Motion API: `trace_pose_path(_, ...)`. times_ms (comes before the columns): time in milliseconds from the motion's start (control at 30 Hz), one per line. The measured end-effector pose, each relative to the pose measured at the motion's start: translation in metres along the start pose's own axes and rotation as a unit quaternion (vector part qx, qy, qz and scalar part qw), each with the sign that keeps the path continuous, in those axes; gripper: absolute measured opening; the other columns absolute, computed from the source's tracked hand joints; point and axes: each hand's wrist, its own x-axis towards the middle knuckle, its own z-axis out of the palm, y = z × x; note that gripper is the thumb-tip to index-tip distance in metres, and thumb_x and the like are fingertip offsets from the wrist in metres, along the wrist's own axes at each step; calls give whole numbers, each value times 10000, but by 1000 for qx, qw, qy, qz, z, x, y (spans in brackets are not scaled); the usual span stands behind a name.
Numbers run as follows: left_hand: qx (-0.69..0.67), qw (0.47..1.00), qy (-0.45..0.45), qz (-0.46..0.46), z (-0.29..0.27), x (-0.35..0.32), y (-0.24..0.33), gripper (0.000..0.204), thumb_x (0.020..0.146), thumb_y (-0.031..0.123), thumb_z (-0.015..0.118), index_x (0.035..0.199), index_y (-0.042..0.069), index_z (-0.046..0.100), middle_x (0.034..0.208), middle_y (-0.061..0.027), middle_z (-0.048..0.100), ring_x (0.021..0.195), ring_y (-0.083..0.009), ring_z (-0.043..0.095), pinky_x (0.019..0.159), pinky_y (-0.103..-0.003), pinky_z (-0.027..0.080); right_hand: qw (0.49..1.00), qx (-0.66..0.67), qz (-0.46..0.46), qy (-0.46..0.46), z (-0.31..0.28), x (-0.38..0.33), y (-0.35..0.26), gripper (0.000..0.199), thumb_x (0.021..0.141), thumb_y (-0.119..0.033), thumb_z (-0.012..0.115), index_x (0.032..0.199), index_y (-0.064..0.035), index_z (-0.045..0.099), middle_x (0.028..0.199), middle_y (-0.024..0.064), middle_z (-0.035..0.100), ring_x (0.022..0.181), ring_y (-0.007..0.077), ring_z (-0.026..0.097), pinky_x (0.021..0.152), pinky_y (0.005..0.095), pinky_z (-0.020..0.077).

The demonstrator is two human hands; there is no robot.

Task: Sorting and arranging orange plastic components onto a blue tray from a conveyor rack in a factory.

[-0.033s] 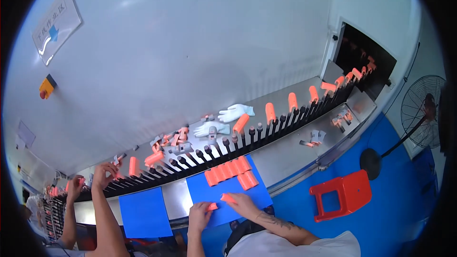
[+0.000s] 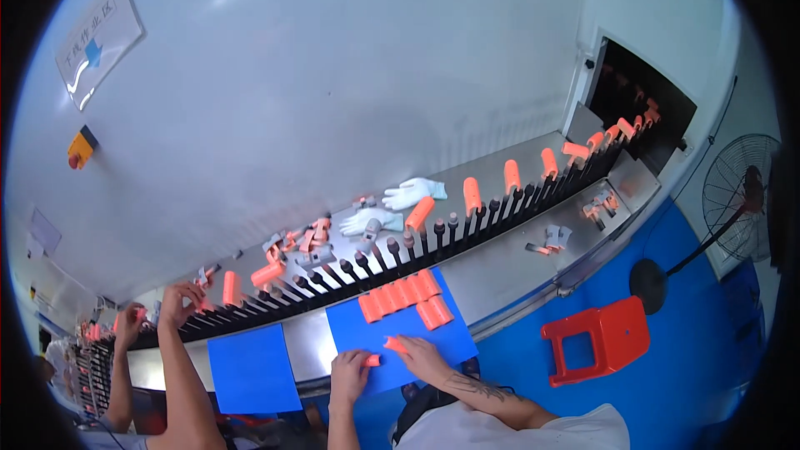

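Note:
My left hand (image 2: 349,375) is closed around an orange curved plastic part (image 2: 372,360), whose end sticks out past the fingers. Close by on the right, my right hand (image 2: 423,358) grips another orange curved plastic part (image 2: 394,343) at its near end. The two parts are apart, both over the near half of a blue mat (image 2: 375,340). Farther up the mat lies a tight row of several orange half-round shells (image 2: 400,296), with a shorter group (image 2: 434,312) just below its right end. My fingers hide much of both held parts.
Black spindles (image 2: 394,255) line the bench, some topped with orange shells (image 2: 472,195). Behind them lie white gloves (image 2: 414,193) and a grey-and-orange heap of pieces (image 2: 308,237). A co-worker's hands (image 2: 178,304) work at left beside another blue mat (image 2: 254,371). A red stool (image 2: 612,335) and fan (image 2: 737,192) stand right.
The spindles and the shells on them have shifted very slightly left. Both my hands keep their grips almost unmoved.

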Motion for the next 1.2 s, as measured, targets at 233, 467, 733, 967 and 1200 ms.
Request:
trace_pose_path(233,-117,971,165,-124,27,-13,1,388,875,106,668,1242,-3,610,1345,-246,509,1248,-424,498,1043,-454,424,985,-140,-92,-36,20,-8,-11,480,899,-47,562,1375,-21,497,1404,220,474,1266,380,503,1030,426,454)
trace_pose_path(467,-132,965,192,-117,34,-7,-33,434,869,102,693,1266,-34,583,1343,-233,536,1180,-372,584,969,-391,503,975,-117,-175,-70,55,21,-11,306,957,-149,564,1235,-25,595,1348,181,517,1206,352,541,989,419,487)
trace_pose_path(733,-182,970,143,-79,21,65,-47,432,877,99,664,1265,-66,569,1291,-229,590,1032,-362,657,898,-389,532,916,-347,-198,42,46,103,-22,272,776,-144,623,1018,-36,682,1196,112,636,1134,256,555,961,420,405)
trace_pose_path(967,-159,969,179,-66,48,73,-38,480,880,94,655,1325,-29,521,1346,-229,531,1200,-363,555,904,-373,520,953,-257,-158,7,2,94,-18,438,855,-294,663,1207,-37,622,1401,177,513,1338,330,433,1074,493,330)
trace_pose_path(1200,-247,923,241,-172,54,30,34,400,894,56,632,1283,-4,558,1207,-146,599,1053,-256,605,782,-332,527,977,-70,-64,193,-112,21,46,306,878,-131,636,1165,-27,647,1224,177,616,1165,357,568,1003,448,450)
